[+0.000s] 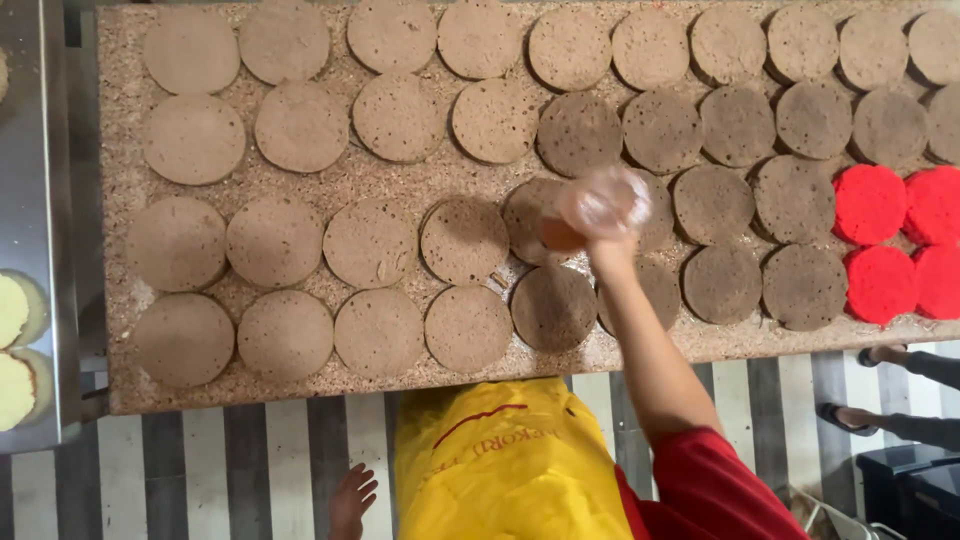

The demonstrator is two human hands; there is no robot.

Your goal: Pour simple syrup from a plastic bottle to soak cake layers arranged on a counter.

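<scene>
Speckled stone counter (120,300) fills most of the view, with a floor of grey and white stripes (250,470) below it and a steel tray (30,150) at its far left edge.

Rows of round brown cake layers (275,240) cover the counter on every side of the right hand (605,205), which is raised over the middle of the rows. It is closed around a clear plastic bottle (600,205), blurred, with some brownish liquid showing at its lower end; the grip looks full, though the fingers cannot be made out singly. Directly under that hand lie darker brown layers (553,308), one just below it and others to both sides. Well off to the right of it sit bright red cake layers (870,205) at the counter's end.

The left hand (352,498) hangs low beside a yellow apron (505,465), far below and left of the right hand, fingers loosely spread and holding nothing.

Pale yellow cake layers (14,310) rest on the steel tray, far to the left. Another person's feet (880,355) stand on the floor at lower right.
</scene>
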